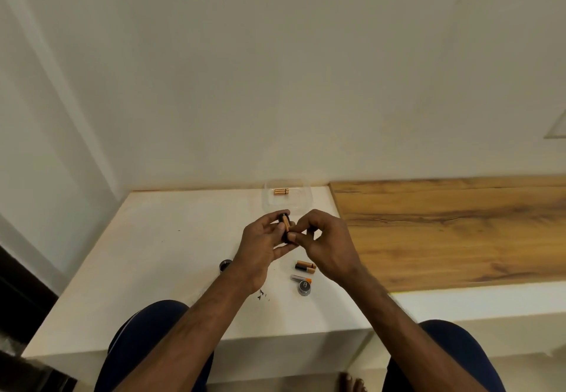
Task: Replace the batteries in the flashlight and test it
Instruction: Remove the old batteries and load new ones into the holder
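My left hand (263, 240) grips a small black battery holder (284, 226) with a copper-coloured battery in it, held above the white table (159, 253). My right hand (324, 243) meets it from the right, fingertips pinched at the holder's lower end; what they pinch is hidden. On the table below the hands lie two copper-and-black batteries (305, 266) side by side, a grey battery (300, 278) and a round black flashlight part (304, 287). Another black round part (225, 265) shows left of my left wrist.
A clear plastic tub (269, 204) at the table's back edge holds a few copper batteries (281, 191). A wooden surface (459, 229) adjoins the table on the right. White wall stands behind. My knees sit under the front edge.
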